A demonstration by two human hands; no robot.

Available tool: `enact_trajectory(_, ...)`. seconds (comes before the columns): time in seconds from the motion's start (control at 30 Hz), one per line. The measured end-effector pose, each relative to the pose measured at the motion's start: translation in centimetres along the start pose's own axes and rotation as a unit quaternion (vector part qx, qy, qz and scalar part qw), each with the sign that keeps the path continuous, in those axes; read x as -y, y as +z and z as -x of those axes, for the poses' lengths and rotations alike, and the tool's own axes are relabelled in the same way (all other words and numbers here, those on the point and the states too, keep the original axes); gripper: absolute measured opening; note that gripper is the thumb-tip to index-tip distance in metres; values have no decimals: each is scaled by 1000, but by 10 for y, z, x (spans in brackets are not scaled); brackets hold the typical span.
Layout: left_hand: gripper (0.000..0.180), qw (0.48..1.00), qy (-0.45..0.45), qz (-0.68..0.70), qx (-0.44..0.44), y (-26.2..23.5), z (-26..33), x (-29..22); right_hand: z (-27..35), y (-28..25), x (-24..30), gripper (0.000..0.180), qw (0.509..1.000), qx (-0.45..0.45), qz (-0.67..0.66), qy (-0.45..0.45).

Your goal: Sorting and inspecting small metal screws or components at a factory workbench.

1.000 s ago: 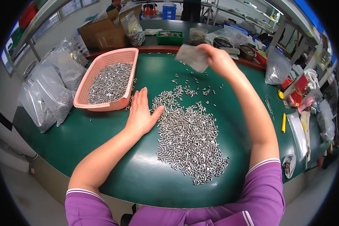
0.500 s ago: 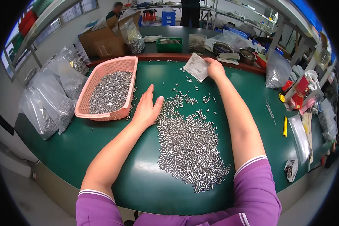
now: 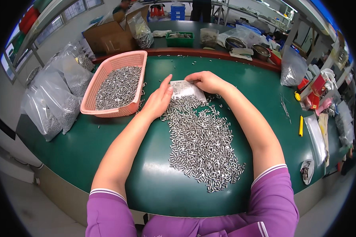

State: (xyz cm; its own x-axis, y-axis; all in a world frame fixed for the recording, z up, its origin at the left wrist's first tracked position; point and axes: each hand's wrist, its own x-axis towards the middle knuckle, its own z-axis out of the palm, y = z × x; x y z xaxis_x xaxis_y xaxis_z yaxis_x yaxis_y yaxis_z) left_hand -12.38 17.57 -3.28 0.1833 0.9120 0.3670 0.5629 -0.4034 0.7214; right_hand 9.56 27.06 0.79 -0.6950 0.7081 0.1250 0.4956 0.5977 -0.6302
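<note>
Many small silvery metal pins [image 3: 201,146] lie in a thin, wide heap on the green table [image 3: 146,177]. My right hand [image 3: 207,82] grips a whitish printed card [image 3: 182,87] by its far right edge, fingers curled round it. The card's near edge meets the far side of the heap, with pins bunched against it. My left hand [image 3: 159,102] is on edge at the heap's far left corner, fingers straight, its fingertips close to the card's left edge. To its left stands a pink perforated basket [image 3: 106,113] holding more of these pins.
Clear bags of metal parts [image 3: 53,110] crowd the table's left edge. A red-brown ledge [image 3: 166,51] runs along the back, with a green tray [image 3: 180,42] and a cardboard box [image 3: 108,38] beyond. A yellow tool [image 3: 300,126] and another filled bag [image 3: 293,73] are at right.
My right hand has drawn the card toward me and left, from beyond the stray pins to the heap's far edge. Scattered pins there are now gathered. My left hand has shifted slightly rightward.
</note>
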Motion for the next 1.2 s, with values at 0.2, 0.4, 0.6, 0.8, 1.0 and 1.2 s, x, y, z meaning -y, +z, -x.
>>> enact_trajectory(0.2,54,979,-22,202,7,9,17,-14,32,0,6,36,998,-1,-60,-17)
enact_trajectory(0.4,63,924,-64,376,35,17,27,-19,70,-10,48,40,997,-52,-44,-28)
enact_trajectory(0.6,69,931,-34,355,77,19,37,-39,124,-11,82,46,962,-161,114,-188)
enact_trajectory(0.8,66,904,-36,419,77,16,39,-41,165,-26,77,45,949,-258,132,-126)
enact_trajectory(1.0,61,948,11,308,77,17,40,-34,197,-56,29,42,939,-317,13,131)
enact_trajectory(1.2,61,950,34,296,97,20,43,-34,204,-39,5,37,910,-290,273,118)
